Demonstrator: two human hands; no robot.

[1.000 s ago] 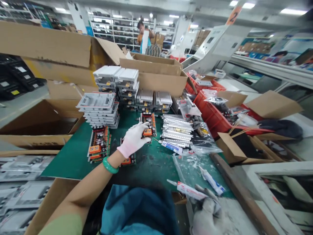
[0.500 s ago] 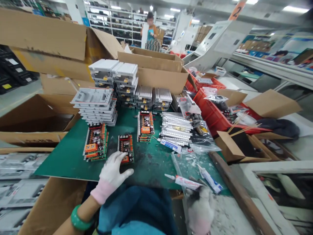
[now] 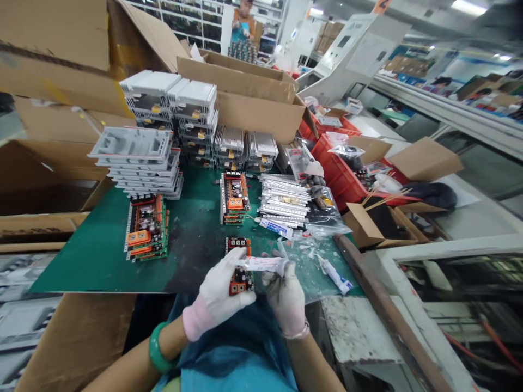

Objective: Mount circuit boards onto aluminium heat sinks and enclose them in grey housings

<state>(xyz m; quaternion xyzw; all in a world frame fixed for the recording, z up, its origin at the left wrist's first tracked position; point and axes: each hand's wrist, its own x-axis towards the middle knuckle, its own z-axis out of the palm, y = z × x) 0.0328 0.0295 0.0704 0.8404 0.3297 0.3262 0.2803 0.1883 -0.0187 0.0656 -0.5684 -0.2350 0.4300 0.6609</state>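
My right hand (image 3: 287,296), in a stained white glove, is closed around a white glue tube (image 3: 263,264) held sideways with its narrow end to the left. Below the tube is a circuit board (image 3: 238,287) with orange and black parts, partly covered by it. My gloved left hand (image 3: 223,286) grips the board at its left side, fingers near the top and thumb near the bottom edge. Its fingertips are close to the tube's narrow end; whether they touch it I cannot tell. Stacked boards (image 3: 145,228) lie to the left, and another stack (image 3: 235,198) sits farther back.
Grey metal housings (image 3: 134,147) and finned heat sinks (image 3: 192,103) are piled at the back left. White strips (image 3: 284,198) lie right of centre, near a second tube (image 3: 335,275) on plastic. Red crates (image 3: 339,169) and cartons (image 3: 253,111) border the green table (image 3: 183,272). A person stands far back.
My right hand has brought the glue tube left, over the circuit board. The board, with my left hand at it, has shifted right and nearer to me. The view has swung right and down.
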